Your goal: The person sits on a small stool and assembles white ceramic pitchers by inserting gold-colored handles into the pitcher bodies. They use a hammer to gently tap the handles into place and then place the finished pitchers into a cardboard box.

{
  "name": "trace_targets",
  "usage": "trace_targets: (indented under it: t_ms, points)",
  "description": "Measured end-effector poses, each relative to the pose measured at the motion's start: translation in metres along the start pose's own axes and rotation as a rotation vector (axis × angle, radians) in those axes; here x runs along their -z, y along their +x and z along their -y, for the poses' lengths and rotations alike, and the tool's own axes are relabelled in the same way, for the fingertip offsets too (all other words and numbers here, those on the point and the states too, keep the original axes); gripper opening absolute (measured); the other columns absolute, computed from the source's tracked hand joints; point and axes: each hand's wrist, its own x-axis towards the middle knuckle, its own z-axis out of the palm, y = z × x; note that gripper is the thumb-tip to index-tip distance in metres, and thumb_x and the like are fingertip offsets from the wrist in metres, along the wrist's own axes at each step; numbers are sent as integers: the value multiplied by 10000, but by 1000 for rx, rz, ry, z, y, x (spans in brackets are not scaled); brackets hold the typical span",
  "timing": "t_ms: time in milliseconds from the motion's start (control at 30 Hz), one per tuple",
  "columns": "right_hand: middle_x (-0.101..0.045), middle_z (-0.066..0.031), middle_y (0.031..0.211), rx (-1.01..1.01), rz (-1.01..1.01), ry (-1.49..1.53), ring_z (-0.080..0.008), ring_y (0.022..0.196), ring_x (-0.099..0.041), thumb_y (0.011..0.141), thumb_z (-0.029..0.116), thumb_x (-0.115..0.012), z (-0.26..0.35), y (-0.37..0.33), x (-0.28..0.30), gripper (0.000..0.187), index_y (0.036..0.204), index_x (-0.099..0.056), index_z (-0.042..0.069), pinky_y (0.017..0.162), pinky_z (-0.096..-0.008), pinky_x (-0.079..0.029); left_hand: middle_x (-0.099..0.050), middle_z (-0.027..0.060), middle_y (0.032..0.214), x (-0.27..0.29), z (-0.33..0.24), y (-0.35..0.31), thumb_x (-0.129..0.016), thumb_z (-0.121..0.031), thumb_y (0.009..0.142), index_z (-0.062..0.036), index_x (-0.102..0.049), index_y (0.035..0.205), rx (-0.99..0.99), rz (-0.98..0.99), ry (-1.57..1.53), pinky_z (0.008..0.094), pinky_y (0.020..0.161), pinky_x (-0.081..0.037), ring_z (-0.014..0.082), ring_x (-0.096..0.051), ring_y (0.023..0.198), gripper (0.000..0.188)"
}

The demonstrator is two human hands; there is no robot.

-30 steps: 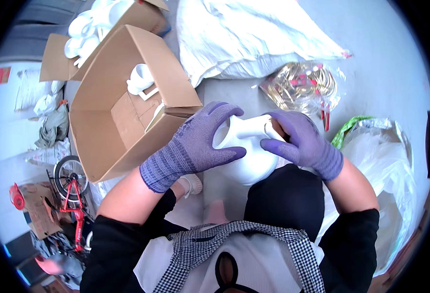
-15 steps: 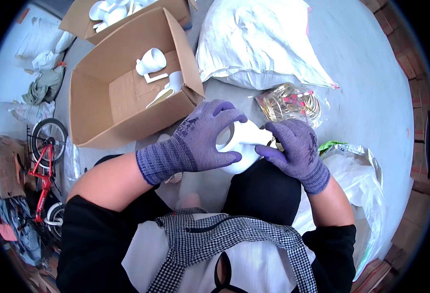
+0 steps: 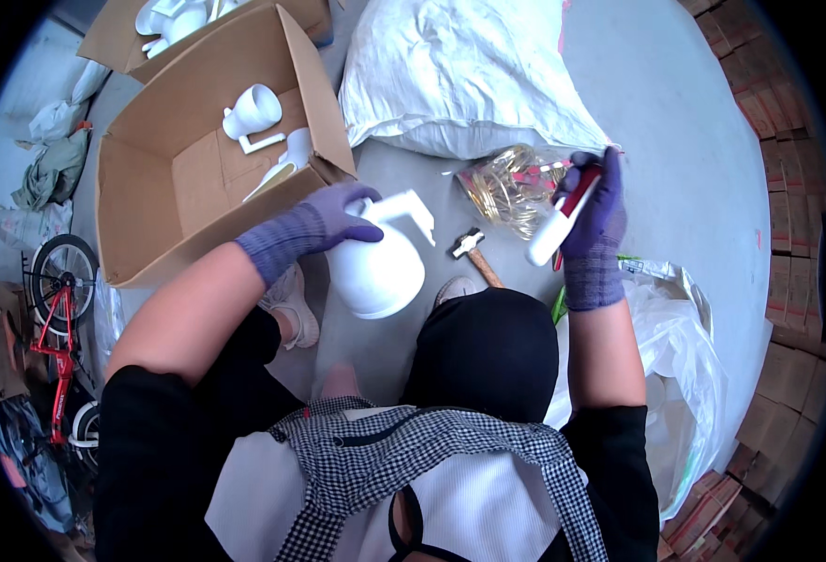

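My left hand [image 3: 345, 223], in a purple-grey knit glove, grips a white rounded jug-like body [image 3: 375, 277] with an angled handle, held above my lap. Its fingers close around the upper part of this piece. Further right, my gloved right hand [image 3: 598, 211] is wrapped round a red-and-white stick-shaped tool [image 3: 551, 236], its white end pointing down and left; its exact kind does not show. Beside that hand lies a clear plastic bag of gold-coloured metal strips [image 3: 506, 192]. A hammer [image 3: 470, 245] with a wooden handle lies on the floor between my hands.
An open cardboard box [image 3: 164, 187] at left holds white jug-like pieces [image 3: 253, 110]. A second box [image 3: 113, 33] with white parts stands behind it. A large white sack [image 3: 460, 75] lies at the back. Right of my knee sits a translucent bag [image 3: 680, 351]. A red bicycle [image 3: 61, 365] stands far left.
My hands have moved apart. The left carries the white jug body leftward and has turned it; the right has left it and now holds the red-and-white tool. The hammer has come into view.
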Motion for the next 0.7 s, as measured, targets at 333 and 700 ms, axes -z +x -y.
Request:
trace_targets:
  t_ms: [333, 700]
  points:
    - [-561, -62, 665, 9, 162, -108, -165, 589, -531, 1050, 400, -394, -27, -8, -34, 419, 926, -575, 42, 562, -300, -458, -595, 180, 1248, -71, -82, 31, -675, -391, 919, 20, -452, 1399, -325, 85, -644, 332, 1040, -430, 215, -586, 1155, 670]
    - [-624, -46, 922, -10, 542, -303, -101, 789, -576, 876, 102, -666, 9, -17, -23, 181, 1027, -610, 18, 705, -247, -472, -551, 25, 757, -56, -103, -1, -471, -408, 1039, 59, -566, 1200, -272, 263, -1177, 225, 593, -493, 83, -559, 611, 502]
